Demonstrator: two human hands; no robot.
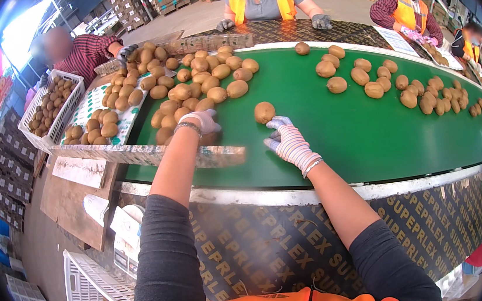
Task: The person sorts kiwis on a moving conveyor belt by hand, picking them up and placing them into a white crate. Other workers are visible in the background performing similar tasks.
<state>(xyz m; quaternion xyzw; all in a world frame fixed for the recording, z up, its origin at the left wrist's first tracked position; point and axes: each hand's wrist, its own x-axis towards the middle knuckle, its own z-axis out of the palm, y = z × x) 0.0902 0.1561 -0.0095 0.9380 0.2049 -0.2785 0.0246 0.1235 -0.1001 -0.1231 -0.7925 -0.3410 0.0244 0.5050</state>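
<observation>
My left hand (203, 122), in a pale knit glove, reaches over a wooden rail (219, 156) into a cluster of brown kiwifruit (182, 91). Its fingers are partly hidden and blurred, so its grip cannot be told. My right hand (291, 143), in a striped glove, is over the green conveyor belt (296, 87) with fingers and thumb apart. Its fingertips are at the lower edge of a single kiwifruit (265, 112), which rests on the belt. Bracelets circle both wrists.
Further right on the belt lie several loose kiwifruit (374, 89). A sloped, dotted sheet (81, 119) holds more fruit at left, beside a filled white crate (30, 117). A co-worker's gloved hand (127, 53) touches the fruit there. Another person (260, 3) stands opposite. White crates (78, 282) stand below.
</observation>
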